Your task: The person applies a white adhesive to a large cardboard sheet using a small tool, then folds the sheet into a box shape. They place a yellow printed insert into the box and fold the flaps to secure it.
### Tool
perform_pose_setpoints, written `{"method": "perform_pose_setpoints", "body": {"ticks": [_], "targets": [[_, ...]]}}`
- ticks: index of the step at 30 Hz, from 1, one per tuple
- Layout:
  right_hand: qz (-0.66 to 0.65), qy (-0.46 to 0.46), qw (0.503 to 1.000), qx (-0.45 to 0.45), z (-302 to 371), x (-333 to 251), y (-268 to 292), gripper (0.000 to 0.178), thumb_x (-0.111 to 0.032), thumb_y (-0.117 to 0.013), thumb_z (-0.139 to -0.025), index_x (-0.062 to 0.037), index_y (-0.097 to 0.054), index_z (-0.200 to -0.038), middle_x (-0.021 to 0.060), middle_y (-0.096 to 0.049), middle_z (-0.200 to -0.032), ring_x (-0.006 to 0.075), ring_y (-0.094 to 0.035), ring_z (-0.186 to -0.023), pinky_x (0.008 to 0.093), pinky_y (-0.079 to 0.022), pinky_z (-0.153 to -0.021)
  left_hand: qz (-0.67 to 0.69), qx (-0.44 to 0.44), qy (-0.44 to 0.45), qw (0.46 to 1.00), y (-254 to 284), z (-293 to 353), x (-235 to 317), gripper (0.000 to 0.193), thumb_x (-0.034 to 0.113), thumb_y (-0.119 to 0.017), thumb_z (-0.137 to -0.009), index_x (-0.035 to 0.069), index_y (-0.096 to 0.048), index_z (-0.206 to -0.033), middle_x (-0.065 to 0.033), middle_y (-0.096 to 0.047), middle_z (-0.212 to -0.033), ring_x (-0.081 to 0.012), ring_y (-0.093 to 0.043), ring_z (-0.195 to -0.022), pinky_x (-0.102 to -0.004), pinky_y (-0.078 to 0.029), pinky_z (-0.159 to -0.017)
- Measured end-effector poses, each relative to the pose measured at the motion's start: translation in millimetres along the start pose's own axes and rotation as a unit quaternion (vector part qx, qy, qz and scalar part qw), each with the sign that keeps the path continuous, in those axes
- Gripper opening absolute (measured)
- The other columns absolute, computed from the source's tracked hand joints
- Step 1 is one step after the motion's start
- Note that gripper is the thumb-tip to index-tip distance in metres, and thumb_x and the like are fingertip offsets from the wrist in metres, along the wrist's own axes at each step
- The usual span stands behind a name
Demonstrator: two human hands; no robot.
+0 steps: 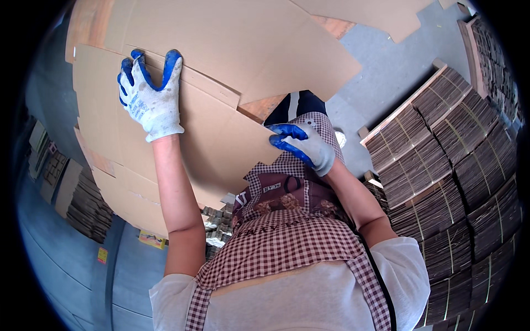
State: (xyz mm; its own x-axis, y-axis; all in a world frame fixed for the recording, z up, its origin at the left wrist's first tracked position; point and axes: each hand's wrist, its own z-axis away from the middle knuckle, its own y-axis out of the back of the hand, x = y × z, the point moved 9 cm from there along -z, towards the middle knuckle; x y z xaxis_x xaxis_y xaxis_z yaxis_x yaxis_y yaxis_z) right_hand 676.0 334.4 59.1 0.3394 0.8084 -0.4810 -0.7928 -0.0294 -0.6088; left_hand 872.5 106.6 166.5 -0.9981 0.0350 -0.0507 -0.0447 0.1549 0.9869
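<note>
I wear white work gloves with blue-coated palms and fingers. My left hand (pixel 152 94) rests on a flat brown cardboard sheet (pixel 221 135), its fingers spread near the sheet's far edge. My right hand (pixel 309 146) is at the sheet's right corner, thumb and fingers closed about the edge; the contact is partly hidden by the glove. A second cardboard sheet (pixel 237 44) lies just beyond, along the far edge of the first. The near sheet reaches toward my checked apron (pixel 292 237).
Strapped stacks of cardboard (pixel 441 160) stand on pallets at the right. More cardboard stacks (pixel 83 193) are at the left. Another brown sheet (pixel 381 16) lies at the far side, above the grey floor (pixel 375 71). Wooden boards (pixel 262 106) show beneath the sheets.
</note>
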Motion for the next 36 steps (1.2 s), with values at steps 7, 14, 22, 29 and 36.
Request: {"method": "perform_pose_setpoints", "body": {"ticks": [7, 14, 22, 29, 36], "targets": [[-0.025, -0.024, 0.999, 0.002, -1, 12, 7, 0.045, -0.027, -0.061, -0.095, 0.0060, -0.058, -0.126, 0.0094, -0.066, -0.111, 0.0140, -0.063, -0.100, 0.0265, -0.049, -0.092, 0.017, -0.003, 0.004, 1.000, -5, 3, -3, 0.073, 0.058, -0.071, -0.078, 0.008, -0.057, -0.129, -0.0214, -0.053, -0.134, -0.0400, -0.048, -0.124, -0.0500, -0.035, -0.105], [-0.035, -0.001, 0.999, 0.040, -1, 11, 10, 0.037, -0.021, -0.063, -0.092, 0.0029, -0.063, -0.120, 0.0043, -0.068, -0.097, 0.0086, -0.061, -0.085, 0.0215, -0.049, -0.077, -0.008, 0.006, 0.000, 1.000, 3, 2, 5, 0.069, 0.053, -0.074, -0.078, 0.007, -0.059, -0.128, -0.0209, -0.056, -0.131, -0.0377, -0.050, -0.122, -0.0474, -0.037, -0.104], [0.007, -0.101, 0.989, 0.112, 2, 13, 13, 0.030, -0.016, -0.065, -0.091, 0.0044, -0.065, -0.113, 0.0045, -0.069, -0.098, 0.0097, -0.062, -0.089, 0.0214, -0.049, -0.081, 0.008, -0.012, 0.010, 1.000, -2, 4, 2, 0.075, 0.059, -0.069, -0.079, 0.008, -0.055, -0.132, -0.0210, -0.051, -0.137, -0.0412, -0.044, -0.127, -0.0513, -0.031, -0.108], [-0.037, -0.071, 0.983, 0.163, 2, 3, 7, 0.032, -0.017, -0.071, -0.087, 0.0017, -0.067, -0.113, -0.0008, -0.068, -0.088, 0.0047, -0.058, -0.077, 0.0186, -0.047, -0.071, -0.038, -0.001, 0.023, 0.999, -2, 8, 4, 0.067, 0.052, -0.068, -0.083, 0.009, -0.056, -0.133, -0.0142, -0.053, -0.138, -0.0386, -0.044, -0.129, -0.0496, -0.032, -0.107], [-0.025, -0.082, 0.985, 0.151, -6, 21, 14, 0.031, -0.011, -0.069, -0.088, 0.0049, -0.065, -0.114, 0.0043, -0.068, -0.099, 0.0098, -0.061, -0.088, 0.0226, -0.049, -0.080, 0.086, -0.069, -0.050, 0.993, 15, 71, 66, 0.061, 0.034, -0.059, -0.089, 0.002, -0.046, -0.140, -0.0170, -0.044, -0.145, -0.0376, -0.032, -0.139, -0.0549, -0.018, -0.113]]}}
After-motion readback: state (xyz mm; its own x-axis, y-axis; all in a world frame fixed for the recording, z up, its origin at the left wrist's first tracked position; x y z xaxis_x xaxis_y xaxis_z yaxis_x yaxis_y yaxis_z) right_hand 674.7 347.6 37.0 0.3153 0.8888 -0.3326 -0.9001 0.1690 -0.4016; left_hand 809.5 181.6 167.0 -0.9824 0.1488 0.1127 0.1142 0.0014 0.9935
